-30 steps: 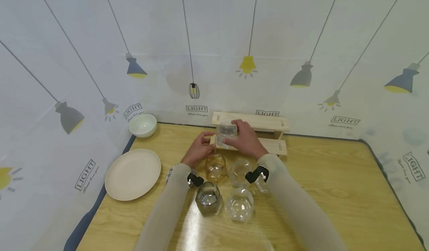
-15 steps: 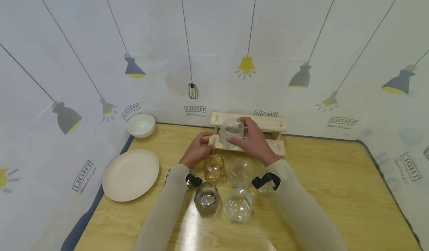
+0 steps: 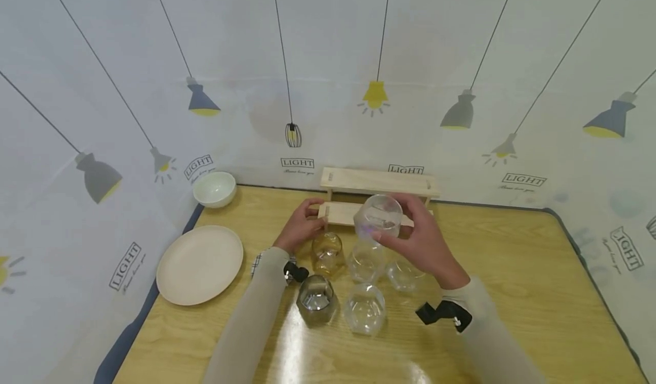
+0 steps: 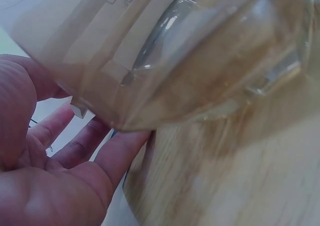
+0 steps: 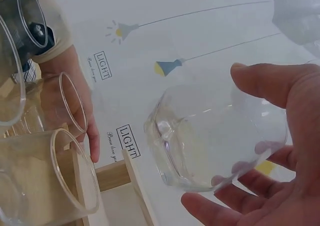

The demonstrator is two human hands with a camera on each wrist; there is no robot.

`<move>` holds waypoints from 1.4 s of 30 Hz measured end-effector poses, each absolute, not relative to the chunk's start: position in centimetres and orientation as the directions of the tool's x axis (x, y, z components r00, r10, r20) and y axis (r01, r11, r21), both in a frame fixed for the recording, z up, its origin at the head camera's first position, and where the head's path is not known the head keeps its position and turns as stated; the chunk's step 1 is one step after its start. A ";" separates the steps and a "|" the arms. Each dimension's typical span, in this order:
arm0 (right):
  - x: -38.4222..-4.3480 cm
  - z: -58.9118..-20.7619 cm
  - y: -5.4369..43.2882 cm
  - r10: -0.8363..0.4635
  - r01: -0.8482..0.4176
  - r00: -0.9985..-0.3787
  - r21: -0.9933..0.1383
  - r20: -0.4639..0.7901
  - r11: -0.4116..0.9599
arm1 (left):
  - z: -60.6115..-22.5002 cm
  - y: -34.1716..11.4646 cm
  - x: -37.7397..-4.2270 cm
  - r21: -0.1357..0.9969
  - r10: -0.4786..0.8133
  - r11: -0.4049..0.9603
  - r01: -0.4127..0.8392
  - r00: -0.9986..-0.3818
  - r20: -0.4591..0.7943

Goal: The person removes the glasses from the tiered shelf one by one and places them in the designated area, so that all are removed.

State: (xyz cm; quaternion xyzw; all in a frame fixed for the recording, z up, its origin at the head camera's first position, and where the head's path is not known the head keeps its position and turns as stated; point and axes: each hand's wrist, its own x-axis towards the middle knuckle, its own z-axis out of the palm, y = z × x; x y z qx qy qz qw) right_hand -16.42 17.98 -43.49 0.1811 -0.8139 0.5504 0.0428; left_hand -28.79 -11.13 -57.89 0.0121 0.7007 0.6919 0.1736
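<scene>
In the head view my right hand [image 3: 427,247] holds a clear faceted glass [image 3: 381,216] up over the table, fingers and thumb around its side. The right wrist view shows this glass [image 5: 200,146] with nothing in it. At the left end of the two-tier wooden rack [image 3: 339,213], my left hand [image 3: 299,225] grips the lower board between thumb and fingers. An amber glass [image 3: 327,254] stands just in front of that hand and covers much of the left wrist view. Beside it are clear glasses, one [image 3: 367,261] behind another [image 3: 365,310], and a third [image 3: 404,274] to the right.
A smoky grey glass [image 3: 316,299] stands in front of the amber one. On the left are a beige plate [image 3: 200,265] and a pale bowl [image 3: 214,190]. A checked cloth [image 3: 258,258] is partly hidden under my left forearm. The printed wall covering [image 3: 338,122] rises behind the rack.
My right hand has carried the clear glass from the rack's lower board to the right and toward me, tilting it. My left hand stays at the rack's left end.
</scene>
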 end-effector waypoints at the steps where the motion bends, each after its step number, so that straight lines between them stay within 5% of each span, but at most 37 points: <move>1: -16.0 -43.5 18.3 -0.244 -0.347 -0.930 -0.878 0.275 0.330 | -57.9 -11.2 -28.8 0.974 0.256 0.046 -0.222 -0.940 -0.227; 23: -6.3 -48.4 24.0 -0.334 -0.498 -0.843 -0.847 0.422 0.187 | -58.0 -10.9 -26.6 0.973 0.251 0.047 -0.225 -0.940 -0.230; 31: -3.5 -50.4 25.4 -0.333 -0.351 -0.910 -0.887 0.247 0.301 | -57.7 -10.8 -26.0 0.978 0.256 0.034 -0.206 -0.944 -0.208; 42: -2.8 -53.4 25.1 -0.366 -0.208 -0.928 -0.911 0.069 0.356 | -57.6 -11.6 -26.3 0.975 0.275 0.014 -0.221 -0.937 -0.216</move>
